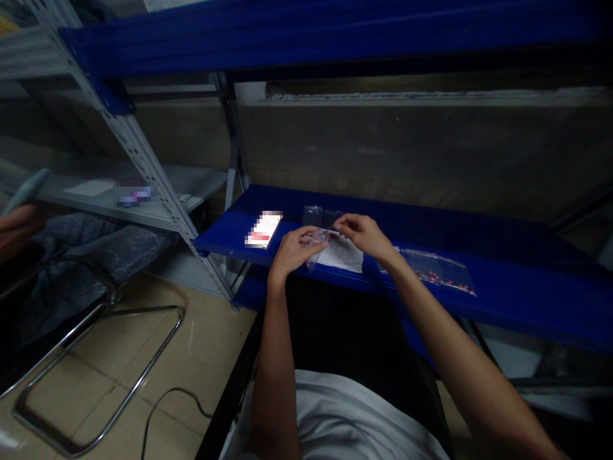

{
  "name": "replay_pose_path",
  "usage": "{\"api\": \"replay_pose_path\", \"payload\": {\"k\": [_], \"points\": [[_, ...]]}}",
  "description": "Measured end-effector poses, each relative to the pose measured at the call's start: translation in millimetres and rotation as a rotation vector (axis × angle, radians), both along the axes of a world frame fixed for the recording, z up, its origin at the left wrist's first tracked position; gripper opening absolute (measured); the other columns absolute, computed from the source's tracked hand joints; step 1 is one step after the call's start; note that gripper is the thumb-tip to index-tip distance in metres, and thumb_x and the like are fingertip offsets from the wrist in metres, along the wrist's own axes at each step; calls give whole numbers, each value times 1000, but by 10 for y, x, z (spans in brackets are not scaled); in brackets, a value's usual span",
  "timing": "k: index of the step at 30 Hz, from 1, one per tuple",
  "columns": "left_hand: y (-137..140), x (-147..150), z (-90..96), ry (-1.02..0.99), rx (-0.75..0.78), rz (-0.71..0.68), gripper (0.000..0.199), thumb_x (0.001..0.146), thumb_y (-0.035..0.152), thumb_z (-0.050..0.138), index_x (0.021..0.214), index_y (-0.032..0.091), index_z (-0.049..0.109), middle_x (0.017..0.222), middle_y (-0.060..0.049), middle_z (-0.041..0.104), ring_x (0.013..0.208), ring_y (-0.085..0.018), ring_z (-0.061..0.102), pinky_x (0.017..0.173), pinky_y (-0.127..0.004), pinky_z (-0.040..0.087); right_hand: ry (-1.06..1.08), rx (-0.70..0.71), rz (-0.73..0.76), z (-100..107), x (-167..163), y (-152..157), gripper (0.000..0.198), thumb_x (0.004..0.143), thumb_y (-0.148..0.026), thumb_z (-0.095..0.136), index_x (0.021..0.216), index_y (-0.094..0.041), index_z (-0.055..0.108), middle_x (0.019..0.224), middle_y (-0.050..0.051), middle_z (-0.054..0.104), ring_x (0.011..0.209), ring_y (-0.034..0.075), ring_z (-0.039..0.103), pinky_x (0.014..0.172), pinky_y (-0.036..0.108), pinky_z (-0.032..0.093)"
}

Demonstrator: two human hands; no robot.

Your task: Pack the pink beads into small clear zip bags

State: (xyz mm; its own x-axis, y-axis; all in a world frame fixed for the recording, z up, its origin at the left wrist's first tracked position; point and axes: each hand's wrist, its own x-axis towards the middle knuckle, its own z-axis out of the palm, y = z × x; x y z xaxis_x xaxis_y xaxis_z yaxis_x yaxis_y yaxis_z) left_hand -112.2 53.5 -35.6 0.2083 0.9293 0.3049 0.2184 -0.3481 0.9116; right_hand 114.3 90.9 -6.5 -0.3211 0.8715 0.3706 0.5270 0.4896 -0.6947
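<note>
My left hand point(297, 249) is closed on a small clear plastic bag point(315, 250) above the front part of the blue shelf point(507, 281). Close beside it, my right hand point(360, 231) has its thumb and fingers pinched together; whatever lies between them is too small to make out. Beneath both hands is a white sheet point(342, 254), partly covered by the bag. Right of my right forearm lies a larger clear zip bag point(440, 268) with many small red pieces along its lower edge. Another clear bag point(313, 214) rests behind my hands.
A lit phone point(264, 230) lies on the shelf to the left. A blue beam point(335, 38) crosses overhead, with a perforated metal upright point(148, 166) at left. Another person's hand point(19, 230), a metal chair frame point(100, 313) and a floor cable point(177, 391) are at left.
</note>
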Motion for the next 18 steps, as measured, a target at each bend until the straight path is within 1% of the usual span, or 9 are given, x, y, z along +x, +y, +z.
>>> {"api": "replay_pose_path", "payload": {"k": [2,4,8,13,16,18], "points": [[11,0,2,10,-5,15,50,80,43,84,123,18,75,110,-12,78,97,-23,74,76,-28,58,-53,-10,-78,-139,62,94,15,87,-24,61,90,-18,75,84,5,76,72,18,65,68,29,44],[17,1,12,19,-2,29,50,80,43,84,122,18,75,110,-12,78,97,-23,74,77,-28,58,-116,-9,-138,-274,93,171,16,85,-18,60,90,-18,75,83,5,77,73,19,66,69,28,44],[13,1,26,31,16,37,49,80,44,84,122,18,75,112,-11,78,95,-22,73,79,-29,58,-235,33,-188,-474,82,258,20,85,-12,60,94,-18,77,81,5,76,71,18,66,71,28,44],[20,-12,-12,38,18,51,50,80,46,84,121,19,76,110,-11,78,94,-22,73,79,-29,58,-353,96,-201,-599,58,296,19,90,-12,61,97,-18,78,90,8,78,79,19,68,74,27,43],[40,-24,-30,34,16,51,51,79,48,84,120,19,76,108,-11,79,95,-22,73,79,-29,58,-380,92,-203,-630,62,306,19,91,-11,61,94,-18,78,92,8,78,84,20,69,75,27,43],[49,-32,-28,30,15,51,52,79,49,84,121,19,76,109,-11,78,95,-22,73,78,-29,58,-375,79,-209,-636,65,305,18,90,-10,62,93,-18,78,92,8,79,83,20,69,75,27,43]]}}
